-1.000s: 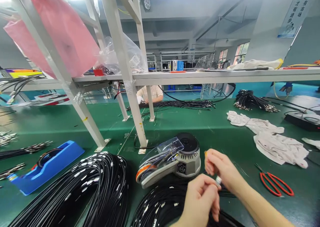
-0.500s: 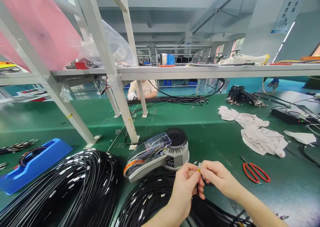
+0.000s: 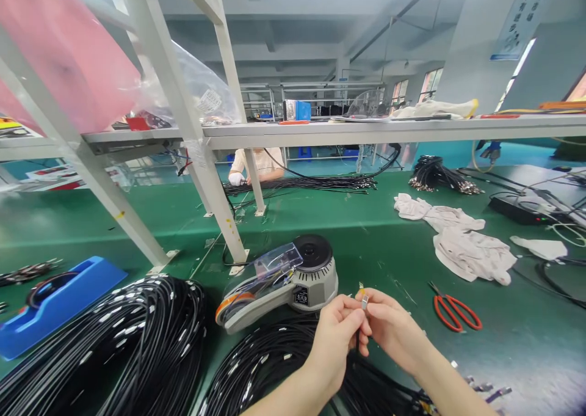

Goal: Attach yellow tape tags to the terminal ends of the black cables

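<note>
My left hand [image 3: 336, 336] is closed on a black cable, just below its silver, USB-like connector [image 3: 365, 302]. My right hand [image 3: 394, 321] meets it from the other side, its thumb against the connector and its fingers curled behind. A small yellow piece [image 3: 361, 289] shows at my right index fingertip; what it is I cannot make out. Part of the cable is hidden by my fingers. Beneath my hands lies a coil of black cables [image 3: 260, 364]. Just beyond my left hand stands a grey machine with a round black top [image 3: 313, 269], resembling an automatic tape dispenser.
Red-handled scissors [image 3: 455, 311] and white gloves [image 3: 471, 254] lie to the right. On the left are a large black cable coil [image 3: 151, 336] and a blue tape dispenser [image 3: 77, 297]. White shelf posts [image 3: 224, 214] rise ahead. Another person [image 3: 259, 164] sits across the bench.
The connector now shows more openly between my hands. The yellow piece has moved from the connector to my right index fingertip. The view has shifted slightly.
</note>
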